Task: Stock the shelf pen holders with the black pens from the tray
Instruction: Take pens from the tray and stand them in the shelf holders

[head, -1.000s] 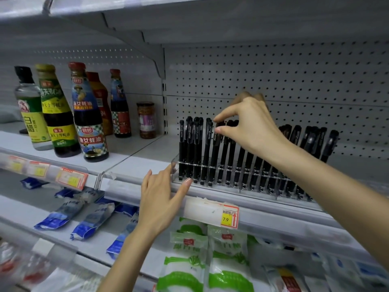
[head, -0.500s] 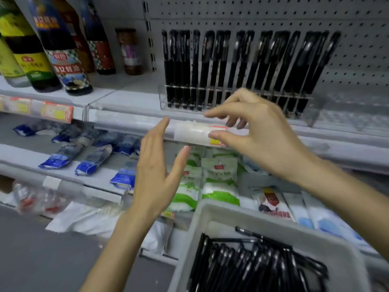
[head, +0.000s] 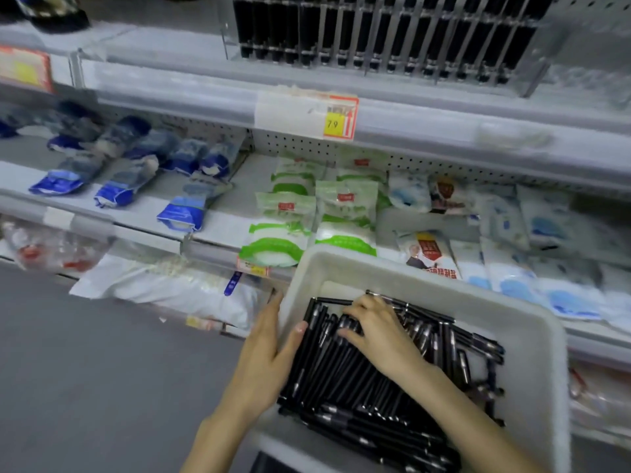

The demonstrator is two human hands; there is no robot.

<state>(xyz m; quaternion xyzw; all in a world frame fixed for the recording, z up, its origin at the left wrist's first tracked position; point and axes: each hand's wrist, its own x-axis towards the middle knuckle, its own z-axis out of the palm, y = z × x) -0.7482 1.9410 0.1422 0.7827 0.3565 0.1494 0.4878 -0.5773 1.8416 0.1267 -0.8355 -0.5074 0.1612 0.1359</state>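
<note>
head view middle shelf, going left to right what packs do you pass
blue pouches → green and white bags → pack with a red label → pale blue packs

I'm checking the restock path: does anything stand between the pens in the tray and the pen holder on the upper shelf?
Nothing visible does. The right hand curls over the black pens in the tray, and only open air lies between them and the pen holder above.
</note>
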